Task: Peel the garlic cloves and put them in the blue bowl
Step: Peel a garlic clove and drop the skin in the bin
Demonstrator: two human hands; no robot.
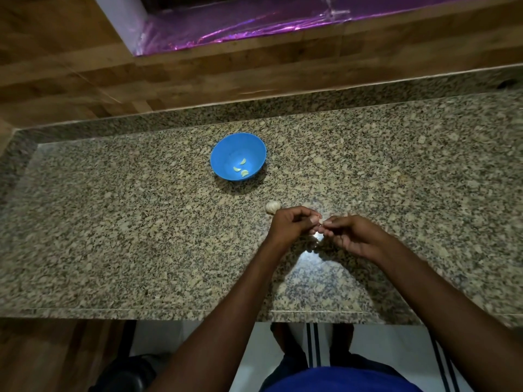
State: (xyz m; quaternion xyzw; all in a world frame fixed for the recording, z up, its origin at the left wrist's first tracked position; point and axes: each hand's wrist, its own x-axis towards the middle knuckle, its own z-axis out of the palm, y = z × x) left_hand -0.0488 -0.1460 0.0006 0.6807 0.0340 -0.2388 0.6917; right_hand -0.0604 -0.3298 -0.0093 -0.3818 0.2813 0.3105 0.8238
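Head view: both hands' grip (321, 222) pinches garlic clove (321, 221) above counter (141, 236).

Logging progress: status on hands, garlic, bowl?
Left hand and right hand pinch one clove, mid-peel. Three peeled cloves in bowl. Garlic head on counter, path to bowl clear.

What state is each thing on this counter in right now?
blue bowl: upright, holding three peeled cloves
garlic bulb: unpeeled, lying on the counter
garlic clove: pinched between both hands
left hand: pinching the clove
right hand: pinching the clove
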